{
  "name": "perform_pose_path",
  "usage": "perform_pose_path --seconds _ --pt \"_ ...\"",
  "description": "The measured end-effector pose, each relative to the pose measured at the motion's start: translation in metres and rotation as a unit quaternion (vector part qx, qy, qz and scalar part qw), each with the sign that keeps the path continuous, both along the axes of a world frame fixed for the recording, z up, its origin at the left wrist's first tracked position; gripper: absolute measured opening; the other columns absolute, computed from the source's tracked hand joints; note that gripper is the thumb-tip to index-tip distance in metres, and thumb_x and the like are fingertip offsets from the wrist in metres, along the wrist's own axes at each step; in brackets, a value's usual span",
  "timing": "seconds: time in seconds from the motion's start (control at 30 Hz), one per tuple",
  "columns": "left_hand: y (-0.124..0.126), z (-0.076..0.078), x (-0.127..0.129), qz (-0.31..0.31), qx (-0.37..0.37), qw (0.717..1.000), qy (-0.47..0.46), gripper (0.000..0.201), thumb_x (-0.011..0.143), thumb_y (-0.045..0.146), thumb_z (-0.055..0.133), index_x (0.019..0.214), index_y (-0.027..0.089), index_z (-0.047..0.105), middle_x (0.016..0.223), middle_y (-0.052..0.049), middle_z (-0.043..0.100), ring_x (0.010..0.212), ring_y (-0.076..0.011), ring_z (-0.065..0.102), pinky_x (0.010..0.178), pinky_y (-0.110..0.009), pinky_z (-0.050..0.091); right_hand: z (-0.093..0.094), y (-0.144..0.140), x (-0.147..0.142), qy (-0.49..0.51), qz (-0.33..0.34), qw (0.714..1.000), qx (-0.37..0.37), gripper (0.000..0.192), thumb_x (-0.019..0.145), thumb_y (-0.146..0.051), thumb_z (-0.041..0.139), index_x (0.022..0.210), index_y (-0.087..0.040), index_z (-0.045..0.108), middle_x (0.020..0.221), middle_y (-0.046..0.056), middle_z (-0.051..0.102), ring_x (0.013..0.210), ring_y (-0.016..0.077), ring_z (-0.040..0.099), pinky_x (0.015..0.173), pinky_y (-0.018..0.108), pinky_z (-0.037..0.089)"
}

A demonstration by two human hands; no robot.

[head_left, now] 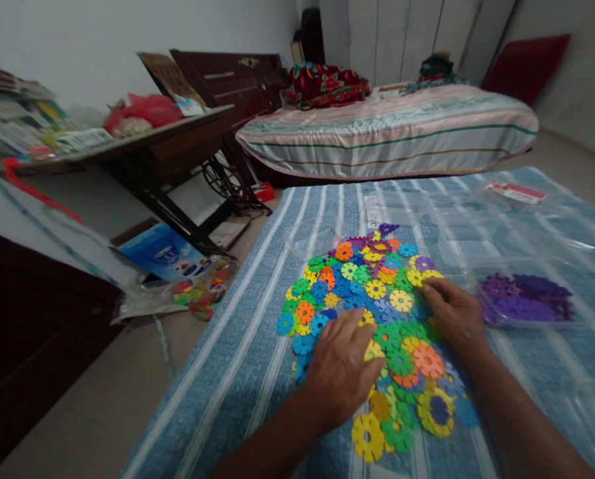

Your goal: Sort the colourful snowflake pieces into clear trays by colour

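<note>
A pile of colourful plastic snowflake discs [376, 289] in yellow, green, blue, orange and purple is spread on the striped cloth. My left hand [340, 366] lies palm down over the pile's near left side, its fingers stretched out and its thumb apart. At the pile's right edge, my right hand [454, 316] has thumb and fingers closed at the rim of a yellow snowflake disc [431, 274]. Right of that hand stands a clear plastic box [522, 324] holding purple snowflake discs [520, 296]. Discs under my left palm are hidden.
Clear plastic packaging [507, 229] with a red-and-white label [517, 193] lies beyond the box. The blue striped cloth [217, 352] drops off at the left. A cluttered sewing-machine table [178, 126] stands to the left, and a bed [387, 133] is behind.
</note>
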State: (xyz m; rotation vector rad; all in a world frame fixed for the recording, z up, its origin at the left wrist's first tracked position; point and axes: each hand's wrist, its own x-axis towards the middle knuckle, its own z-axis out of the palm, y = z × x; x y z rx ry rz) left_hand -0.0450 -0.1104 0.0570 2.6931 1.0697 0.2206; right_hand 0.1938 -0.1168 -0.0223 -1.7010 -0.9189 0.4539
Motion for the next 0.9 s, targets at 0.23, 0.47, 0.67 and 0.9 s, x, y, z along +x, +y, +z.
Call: perform_pose_path --seconds 0.23,0.47,0.67,0.9 --pt "0.054 0.001 0.018 0.157 0.026 0.982 0.101 0.059 0.087 0.054 0.054 0.129 0.013 0.052 0.147 -0.020 0.041 0.138 -0.0359 0.034 0.111 -0.052 0.032 -0.003 0.001 0.000 0.003 -0.003 1.000 0.004 0.035 0.077 -0.049 0.058 0.089 -0.019 0.072 0.092 0.007 0.073 0.090 0.0275 0.066 0.085 0.041 0.049" --pt "0.018 0.009 0.023 0.076 -0.002 0.987 0.139 0.052 0.085 0.060 0.052 0.112 0.015 0.062 0.135 -0.018 0.052 0.125 -0.0367 0.047 0.104 -0.054 0.038 -0.009 0.004 0.001 0.001 0.001 1.000 0.002 0.036 0.078 -0.050 0.058 0.090 -0.019 0.072 0.094 0.007 0.073 0.091 0.0277 0.066 0.088 0.042 0.048" --pt "0.024 0.018 0.023 0.035 -0.009 0.996 0.080 0.033 0.091 0.048 0.051 0.100 0.018 0.063 0.108 -0.008 0.067 0.106 -0.0264 0.058 0.098 -0.047 0.044 -0.009 0.004 0.000 0.013 0.002 1.000 0.008 0.037 0.078 -0.051 0.058 0.091 -0.019 0.072 0.093 0.007 0.073 0.089 0.0275 0.066 0.084 0.041 0.049" --pt "0.068 0.005 0.034 0.081 0.033 0.993 0.082 0.047 0.088 0.050 0.055 0.123 0.019 0.057 0.141 -0.012 0.050 0.131 -0.0331 0.043 0.107 -0.053 0.035 -0.007 0.004 -0.001 0.015 0.005 1.000 0.015 0.037 0.078 -0.051 0.058 0.091 -0.019 0.072 0.092 0.007 0.073 0.089 0.0277 0.066 0.084 0.042 0.049"
